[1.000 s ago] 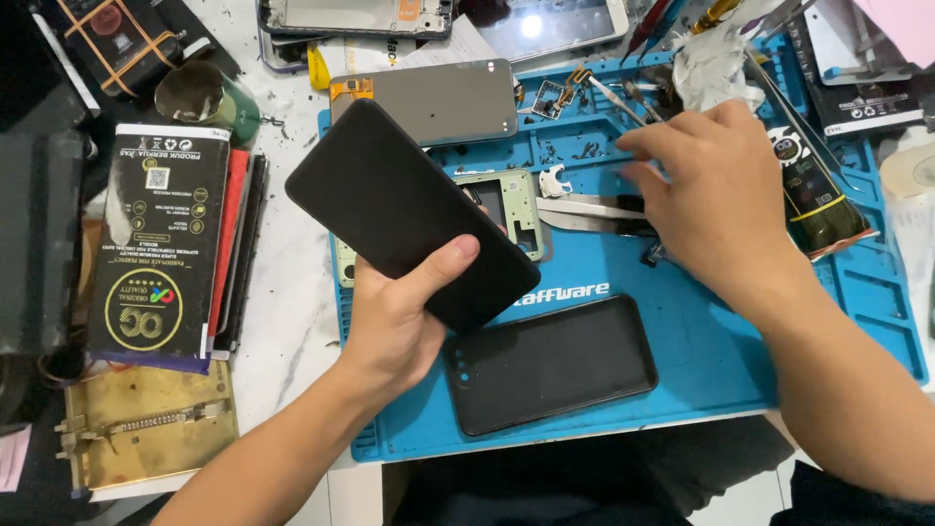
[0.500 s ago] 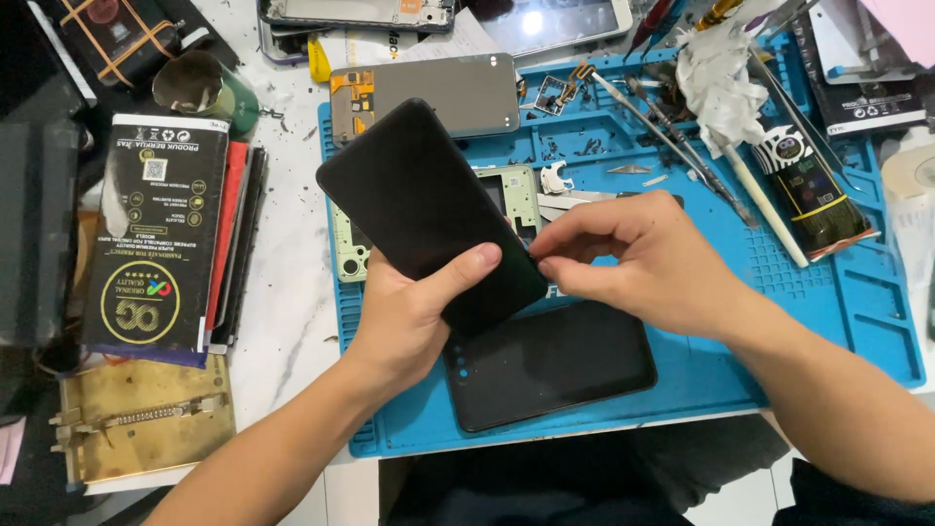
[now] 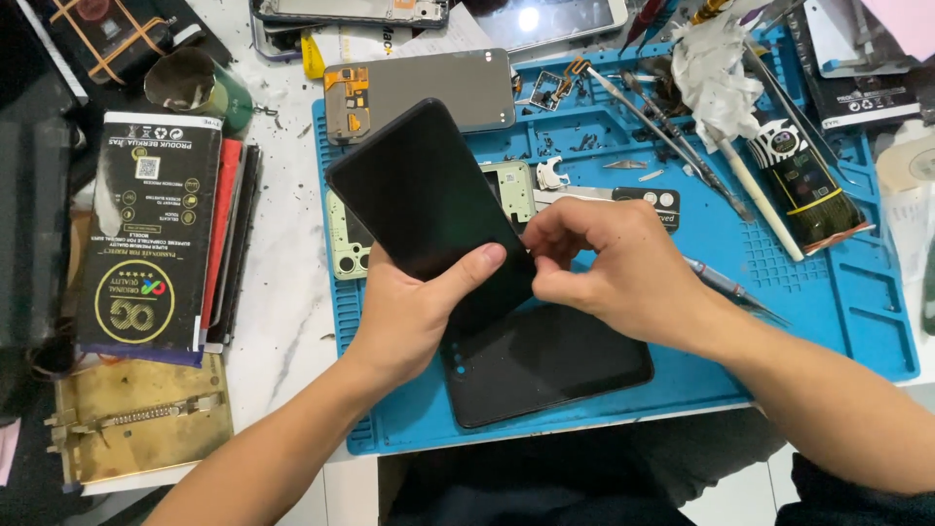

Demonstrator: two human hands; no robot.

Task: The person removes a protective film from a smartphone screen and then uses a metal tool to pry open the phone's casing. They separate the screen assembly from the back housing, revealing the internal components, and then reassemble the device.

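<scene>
Left hand [image 3: 414, 307] grips with thumb across; right hand [image 3: 604, 268] pinches, fingers curled.

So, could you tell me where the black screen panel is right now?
The black screen panel is in the left hand, tilted above the blue mat, with the right hand pinching its lower edge.

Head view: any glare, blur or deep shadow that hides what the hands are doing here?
Head view: sharp, evenly lit; left hand and right hand show no motion blur. One glare spot sits on the screen panel at the top edge. The held black panel reads featureless dark, its surface detail lost. The lower edge below the blue mat is dim.
</scene>
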